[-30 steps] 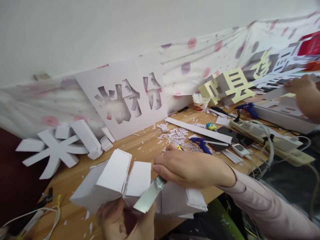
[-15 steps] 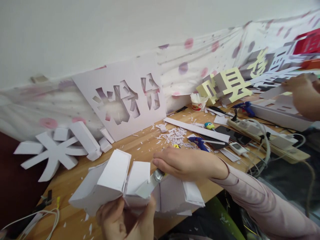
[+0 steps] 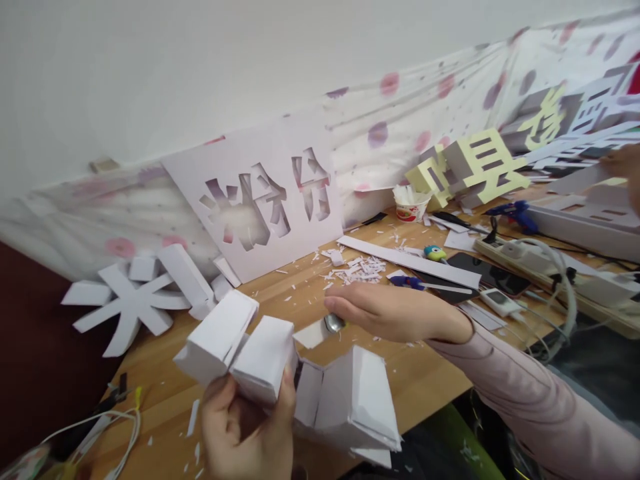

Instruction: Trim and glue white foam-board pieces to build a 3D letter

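My left hand (image 3: pixel 250 420) is closed on a white foam-board letter (image 3: pixel 350 400), thumb on its right side and fingers on the left. The letter has several box-like strokes and is tilted above the table. My right hand (image 3: pixel 380 310) is wrapped round a utility knife (image 3: pixel 334 324), whose handle is mostly hidden under the palm. Its broad blade (image 3: pixel 311 335) points left, just past the letter's middle block and apart from it. Behind the letter stands a white sheet (image 3: pixel 270 247) with character shapes cut out of it.
White block strokes (image 3: pixel 135 303) lean at the left. Paper scraps (image 3: pixel 363 270), a long white strip (image 3: pixel 410 260), a blue glue gun (image 3: pixel 407 283) and a paper cup (image 3: pixel 411 203) lie beyond my right hand. A power strip (image 3: pixel 525 263) sits right. Another person's hand (image 3: pixel 625 170) shows at the right edge.
The knife blade has come away from the letter and now lies right of its middle block. My left hand has turned the letter. The view has shifted slightly.
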Motion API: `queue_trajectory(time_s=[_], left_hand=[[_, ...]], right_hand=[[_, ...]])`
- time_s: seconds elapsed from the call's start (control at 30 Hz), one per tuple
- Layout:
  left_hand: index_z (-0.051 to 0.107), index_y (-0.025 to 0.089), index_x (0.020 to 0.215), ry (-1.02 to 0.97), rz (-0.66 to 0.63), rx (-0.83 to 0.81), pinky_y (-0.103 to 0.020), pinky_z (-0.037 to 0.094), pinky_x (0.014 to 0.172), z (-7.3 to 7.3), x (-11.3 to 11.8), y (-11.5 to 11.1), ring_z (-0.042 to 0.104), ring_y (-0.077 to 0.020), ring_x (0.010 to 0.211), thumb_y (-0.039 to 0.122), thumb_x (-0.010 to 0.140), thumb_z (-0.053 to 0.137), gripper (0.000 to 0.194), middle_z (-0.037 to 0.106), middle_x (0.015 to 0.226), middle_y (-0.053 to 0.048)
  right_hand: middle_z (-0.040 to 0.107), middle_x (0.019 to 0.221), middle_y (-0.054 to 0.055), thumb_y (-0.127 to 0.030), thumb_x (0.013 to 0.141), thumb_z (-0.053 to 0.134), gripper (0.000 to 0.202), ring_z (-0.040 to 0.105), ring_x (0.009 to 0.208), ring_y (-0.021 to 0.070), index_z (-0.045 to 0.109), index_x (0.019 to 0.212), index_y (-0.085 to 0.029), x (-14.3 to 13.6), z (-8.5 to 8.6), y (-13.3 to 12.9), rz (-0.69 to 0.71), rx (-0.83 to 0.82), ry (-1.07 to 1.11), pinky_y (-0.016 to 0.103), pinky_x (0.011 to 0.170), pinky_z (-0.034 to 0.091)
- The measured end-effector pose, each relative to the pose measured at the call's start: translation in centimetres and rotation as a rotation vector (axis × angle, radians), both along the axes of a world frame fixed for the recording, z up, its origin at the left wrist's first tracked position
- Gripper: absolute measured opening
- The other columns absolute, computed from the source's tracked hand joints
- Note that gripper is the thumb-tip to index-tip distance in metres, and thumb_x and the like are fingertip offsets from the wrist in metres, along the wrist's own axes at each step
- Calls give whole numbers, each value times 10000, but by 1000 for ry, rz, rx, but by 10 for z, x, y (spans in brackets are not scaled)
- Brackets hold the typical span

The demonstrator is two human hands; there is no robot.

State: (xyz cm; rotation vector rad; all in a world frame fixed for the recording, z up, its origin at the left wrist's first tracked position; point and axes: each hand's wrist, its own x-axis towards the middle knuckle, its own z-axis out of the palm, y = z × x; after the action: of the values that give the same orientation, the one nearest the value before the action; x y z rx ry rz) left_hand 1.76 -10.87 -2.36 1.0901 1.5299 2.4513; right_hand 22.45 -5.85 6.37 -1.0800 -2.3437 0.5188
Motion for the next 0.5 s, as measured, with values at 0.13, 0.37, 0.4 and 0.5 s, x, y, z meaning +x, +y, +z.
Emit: queue_trajectory(time_s=[0.13, 0.37, 0.4, 0.5], left_hand=[[717, 183, 959, -55, -161, -117, -266, 540, 548, -5, -16, 12, 667, -167, 653, 272, 548, 961, 486, 739, 856, -22], [743, 195, 1132, -59, -446, -180, -361, 618, 833, -17, -34, 26, 766, -286, 1015, 488, 687, 935, 567, 807, 1068, -113], [745, 196, 1135, -68, -477, -193, -365, 617, 849, -16, -34, 27, 766, -291, 1030, 517, 696, 927, 573, 810, 1067, -116], [767, 206, 1080, -104, -547, -230, -374, 619, 823, -12, -32, 33, 773, -295, 979, 627, 700, 891, 581, 816, 1002, -114]], right_hand=[[636, 769, -1, -430, 1120, 266, 417, 622, 716, 177, 508, 836, -246, -3, 3, -1, -21, -67, 96, 313, 687, 487], [576, 769, -21, -617, 964, 597, 393, 559, 707, 177, 545, 849, -245, 4, -27, 7, -137, -214, 319, 302, 641, 465], [555, 752, -37, -587, 916, 683, 379, 535, 684, 164, 540, 850, -242, 2, -32, 7, -138, -249, 350, 291, 619, 447], [506, 706, -74, -442, 874, 763, 294, 483, 630, 138, 556, 914, -236, -7, -45, 7, -126, -326, 470, 272, 593, 405]])
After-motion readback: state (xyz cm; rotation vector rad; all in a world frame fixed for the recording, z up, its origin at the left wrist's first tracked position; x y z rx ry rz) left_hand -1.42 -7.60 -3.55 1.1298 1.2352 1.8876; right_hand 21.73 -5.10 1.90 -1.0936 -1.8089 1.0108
